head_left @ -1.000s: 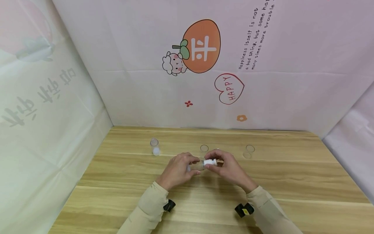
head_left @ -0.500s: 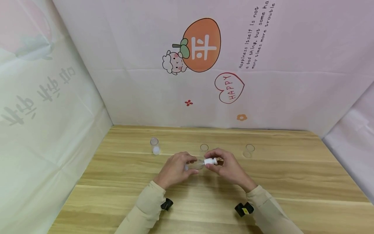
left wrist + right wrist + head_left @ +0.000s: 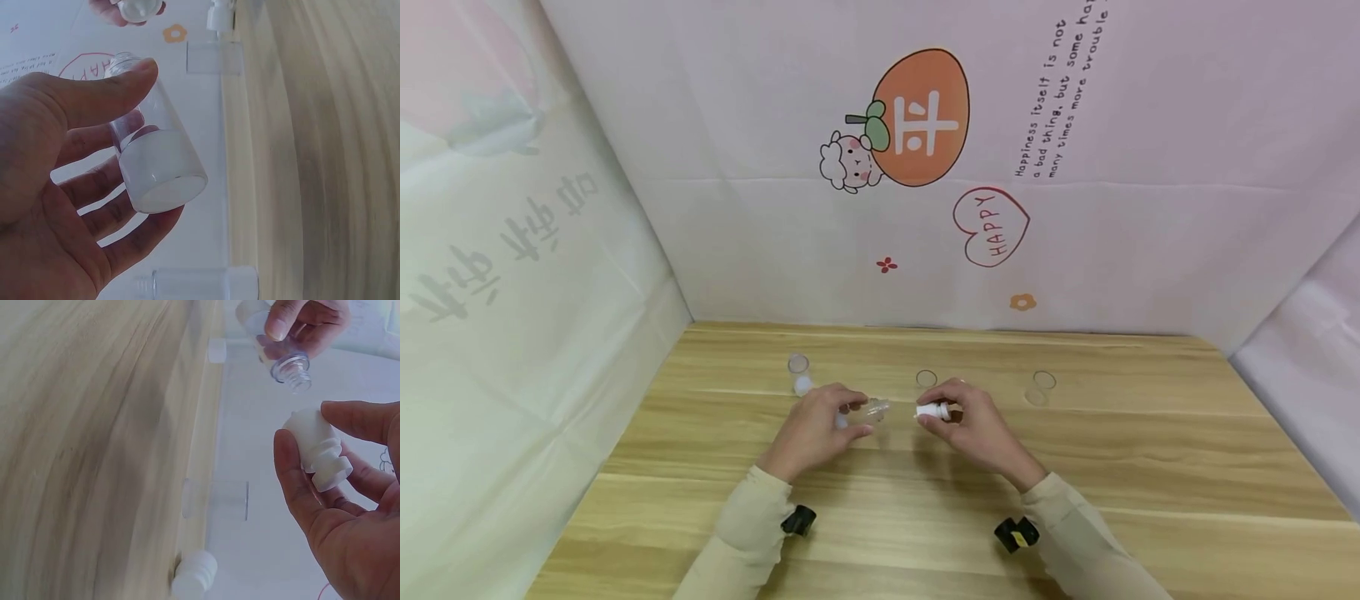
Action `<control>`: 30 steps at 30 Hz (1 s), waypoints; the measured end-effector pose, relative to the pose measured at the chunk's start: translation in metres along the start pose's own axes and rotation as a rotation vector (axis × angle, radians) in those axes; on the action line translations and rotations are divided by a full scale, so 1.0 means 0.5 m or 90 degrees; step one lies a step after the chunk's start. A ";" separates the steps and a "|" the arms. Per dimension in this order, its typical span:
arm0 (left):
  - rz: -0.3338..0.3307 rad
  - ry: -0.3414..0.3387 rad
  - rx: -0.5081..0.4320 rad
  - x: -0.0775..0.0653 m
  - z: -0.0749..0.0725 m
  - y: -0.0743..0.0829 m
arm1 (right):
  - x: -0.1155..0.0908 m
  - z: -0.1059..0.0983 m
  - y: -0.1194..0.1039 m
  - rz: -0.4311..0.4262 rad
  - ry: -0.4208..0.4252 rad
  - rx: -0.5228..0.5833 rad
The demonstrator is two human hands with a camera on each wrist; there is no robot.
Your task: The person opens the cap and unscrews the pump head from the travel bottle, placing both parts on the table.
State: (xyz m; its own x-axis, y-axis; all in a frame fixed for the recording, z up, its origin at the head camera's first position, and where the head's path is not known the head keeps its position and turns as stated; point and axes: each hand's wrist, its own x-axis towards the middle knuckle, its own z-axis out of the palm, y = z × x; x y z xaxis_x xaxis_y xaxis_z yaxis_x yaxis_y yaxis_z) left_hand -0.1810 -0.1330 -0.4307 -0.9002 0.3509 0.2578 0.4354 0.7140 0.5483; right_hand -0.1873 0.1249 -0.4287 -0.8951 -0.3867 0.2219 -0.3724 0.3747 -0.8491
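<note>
In my left hand [image 3: 811, 432] is a clear bottle [image 3: 164, 156] with a white base. Thumb and fingers hold it tilted, its bare threaded neck [image 3: 292, 372] pointing toward the other hand. My right hand [image 3: 981, 433] pinches a white pump head [image 3: 312, 437] between thumb and fingers, as the right wrist view shows. A gap separates this pump head from the bottle's neck. Both are held above the wooden table [image 3: 880, 517]. The left hand's fingers partly cover the bottle in the head view.
A second clear bottle [image 3: 801, 377] with a white base stands behind my left hand. Clear cylindrical covers [image 3: 927, 379] stand at the middle and right [image 3: 1040, 390]. Another white pump head [image 3: 195, 575] sits on the table beyond my right hand. A printed cloth wall [image 3: 760, 250] closes off the back.
The bottle and the pump head, earlier touching or nearly so, are now apart. My left hand has moved left with the bottle; my right hand has barely shifted and still holds the pump head.
</note>
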 end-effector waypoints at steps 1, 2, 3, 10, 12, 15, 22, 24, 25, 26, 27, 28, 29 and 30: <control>-0.006 0.006 -0.003 -0.001 -0.003 -0.002 | 0.002 0.004 0.001 -0.001 -0.001 -0.004; -0.010 0.010 -0.005 -0.003 -0.007 -0.004 | 0.004 0.008 0.002 -0.003 -0.003 -0.007; -0.013 0.013 -0.006 -0.004 -0.010 -0.007 | 0.006 0.012 0.002 -0.009 -0.005 -0.014; -0.023 0.037 -0.012 -0.013 -0.026 -0.021 | 0.026 0.051 0.004 -0.058 -0.024 -0.085; -0.024 0.042 -0.010 -0.015 -0.028 -0.026 | 0.034 0.063 0.002 -0.062 -0.026 -0.108; -0.024 0.048 -0.011 -0.018 -0.033 -0.032 | 0.045 0.080 -0.004 -0.053 -0.030 -0.143; -0.026 0.064 -0.022 -0.025 -0.041 -0.040 | 0.074 0.122 -0.003 -0.039 -0.043 -0.209; -0.025 0.070 -0.022 -0.026 -0.042 -0.042 | 0.081 0.131 -0.002 -0.033 -0.047 -0.217; -0.024 0.072 -0.021 -0.027 -0.044 -0.042 | 0.085 0.136 -0.001 -0.029 -0.048 -0.222; -0.025 0.074 -0.019 -0.028 -0.045 -0.042 | 0.089 0.140 -0.001 -0.024 -0.049 -0.225; -0.025 0.076 -0.016 -0.029 -0.047 -0.043 | 0.093 0.143 -0.001 -0.017 -0.050 -0.228; -0.025 0.077 -0.015 -0.030 -0.048 -0.043 | 0.097 0.147 -0.001 -0.013 -0.049 -0.229; -0.024 0.079 -0.013 -0.031 -0.050 -0.042 | 0.101 0.150 -0.001 -0.011 -0.047 -0.234; -0.024 0.080 -0.013 -0.032 -0.051 -0.042 | 0.105 0.152 -0.001 -0.009 -0.045 -0.240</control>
State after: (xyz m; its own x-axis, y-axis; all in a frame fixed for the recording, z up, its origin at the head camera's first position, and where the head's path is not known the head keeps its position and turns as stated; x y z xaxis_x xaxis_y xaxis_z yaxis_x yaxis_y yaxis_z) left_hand -0.1761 -0.1690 -0.4261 -0.9105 0.2449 0.3331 0.4021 0.7123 0.5753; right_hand -0.2154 0.0401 -0.4530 -0.8751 -0.4462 0.1872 -0.4601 0.6474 -0.6077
